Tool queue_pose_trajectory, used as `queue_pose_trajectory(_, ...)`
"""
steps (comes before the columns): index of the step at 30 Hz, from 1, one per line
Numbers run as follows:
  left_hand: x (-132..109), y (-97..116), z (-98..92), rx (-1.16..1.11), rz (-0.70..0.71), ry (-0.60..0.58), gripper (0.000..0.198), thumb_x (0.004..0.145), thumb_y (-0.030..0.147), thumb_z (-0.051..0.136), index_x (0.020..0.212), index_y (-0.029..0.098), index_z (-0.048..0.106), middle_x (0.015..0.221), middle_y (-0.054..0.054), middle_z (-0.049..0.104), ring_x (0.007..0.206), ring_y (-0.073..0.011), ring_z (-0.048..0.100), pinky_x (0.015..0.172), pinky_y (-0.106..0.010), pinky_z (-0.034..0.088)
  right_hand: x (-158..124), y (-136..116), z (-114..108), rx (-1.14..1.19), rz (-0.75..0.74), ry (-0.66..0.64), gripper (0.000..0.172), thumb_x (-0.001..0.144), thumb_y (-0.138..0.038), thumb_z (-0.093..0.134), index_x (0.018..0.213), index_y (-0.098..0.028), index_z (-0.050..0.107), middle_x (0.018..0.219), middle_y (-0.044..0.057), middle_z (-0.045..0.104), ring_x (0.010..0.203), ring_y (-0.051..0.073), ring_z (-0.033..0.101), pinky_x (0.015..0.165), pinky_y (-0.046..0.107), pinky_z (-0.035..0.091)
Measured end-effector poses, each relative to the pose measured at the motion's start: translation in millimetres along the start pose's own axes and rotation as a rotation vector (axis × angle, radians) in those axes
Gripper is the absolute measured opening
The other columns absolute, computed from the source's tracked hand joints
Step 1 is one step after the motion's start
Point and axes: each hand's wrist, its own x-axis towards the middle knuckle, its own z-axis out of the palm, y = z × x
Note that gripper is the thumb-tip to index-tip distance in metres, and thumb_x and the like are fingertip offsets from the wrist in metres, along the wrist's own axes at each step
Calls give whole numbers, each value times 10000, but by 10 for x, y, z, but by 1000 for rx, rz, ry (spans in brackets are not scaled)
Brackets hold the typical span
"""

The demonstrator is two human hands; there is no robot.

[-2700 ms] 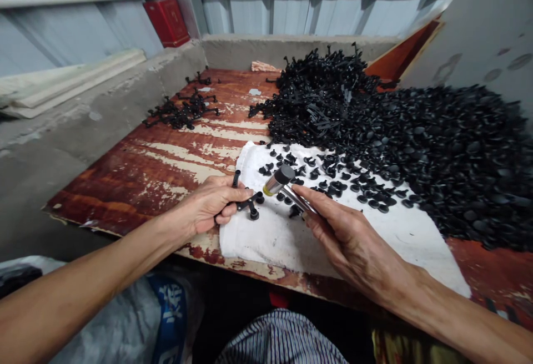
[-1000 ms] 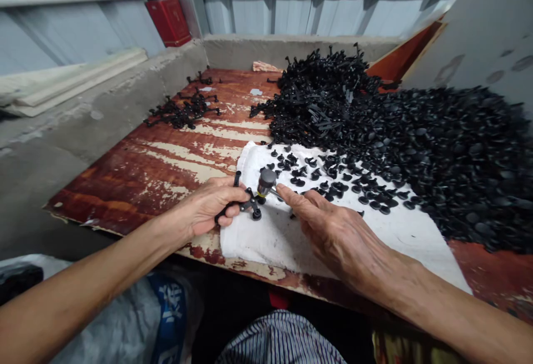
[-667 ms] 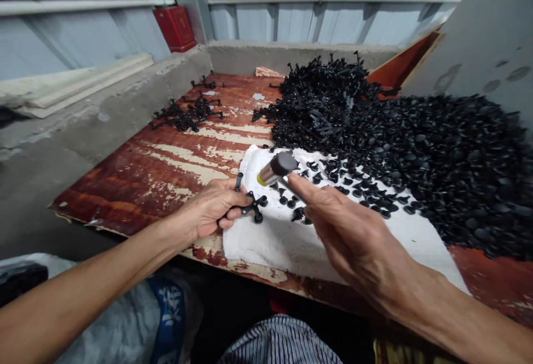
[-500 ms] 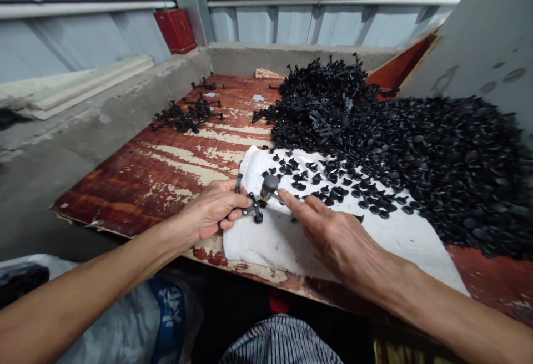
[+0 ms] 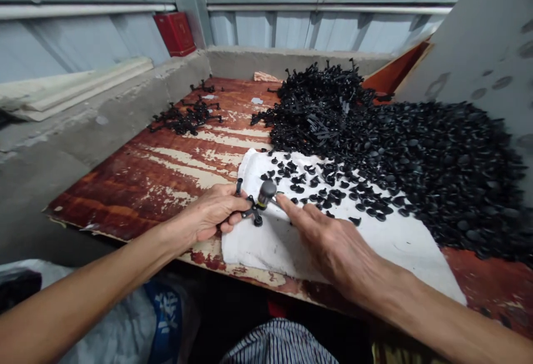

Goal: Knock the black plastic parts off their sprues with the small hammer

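Observation:
My left hand [image 5: 216, 208] pinches a black plastic part with several arms [image 5: 257, 218] at the left edge of a white cloth [image 5: 275, 247]. One arm of the part sticks up beside the fingers, another points toward me. My right hand [image 5: 333, 236] is closed around a small hammer [image 5: 267, 188], its index finger stretched along the handle. The dark, round hammer head sits right over the part, beside my left fingertips; I cannot tell whether the two touch. Small black disc-shaped pieces with stems [image 5: 328, 195] lie scattered on the cloth beyond my hands.
A large heap of black disc pieces [image 5: 449, 170] covers the right side of the worn wooden board [image 5: 166, 170]. Behind the cloth rises a pile of black armed parts [image 5: 320, 97], with a smaller group [image 5: 185, 117] at left. A low concrete ledge [image 5: 125, 97] borders the board.
The hammer head has shifted slightly left and lies closer over the black part. My left hand keeps its grip almost in place. The whole view has moved a little.

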Motion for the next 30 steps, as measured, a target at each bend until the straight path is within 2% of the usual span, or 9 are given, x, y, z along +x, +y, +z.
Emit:
queue_pose_trajectory(2,-12,14,-24,10,26,-45,105,719,123,646,700,150,547,532,45,501,344,-25,342,292,-113,196,8,-3,-38,57,-23,-22,614,817,-25,371,1414,-113,483,788,82,665,475,148,548,447,275,503)
queue_pose_trajectory(5,-60,37,-21,44,93,-80,103,774,206,631,723,136,574,573,27,534,347,-17,312,293,-114,171,-28,34,-143,189,39,187,523,904,-89,401,1410,-195,480,871,62,697,629,153,628,586,272,551)
queue_pose_trajectory(7,-100,46,30,98,118,-77,129,805,209,614,713,137,558,553,33,532,339,-8,292,306,-112,146,-97,86,-207,219,146,286,488,919,-125,440,1394,-225,492,786,19,668,605,141,612,575,251,539)
queue_pose_trajectory(9,-126,48,110,167,115,-112,147,823,195,605,703,144,538,517,40,520,342,-12,314,326,-112,160,-195,146,-238,244,252,286,462,915,-153,473,1370,-225,515,687,-12,616,551,134,579,538,239,522)
queue_pose_trajectory(13,-110,53,260,246,123,-188,174,823,206,625,688,156,528,481,60,488,365,-27,355,358,-122,197,-419,232,-197,320,378,246,425,918,-208,470,1335,-186,551,660,-3,606,562,146,581,535,260,520)
queue_pose_trajectory(17,-63,81,324,362,150,-171,221,840,212,582,634,150,533,490,49,491,375,-28,325,374,-143,192,-566,255,-144,375,461,240,427,932,-244,453,1336,-154,558,626,-4,582,567,157,577,562,288,526)
queue_pose_trajectory(21,-34,90,335,445,150,-150,238,841,239,551,619,153,533,486,43,490,371,-31,273,382,-164,175,-577,249,-154,398,485,228,437,927,-257,446,1330,-136,565,569,-19,540,559,166,568,576,295,533)
queue_pose_trajectory(30,14,44,265,490,159,-196,259,793,378,567,676,146,566,507,56,485,403,-37,260,397,-184,170,-553,254,-164,406,512,219,459,905,-292,463,1323,-147,587,844,81,729,654,171,654,689,316,573)
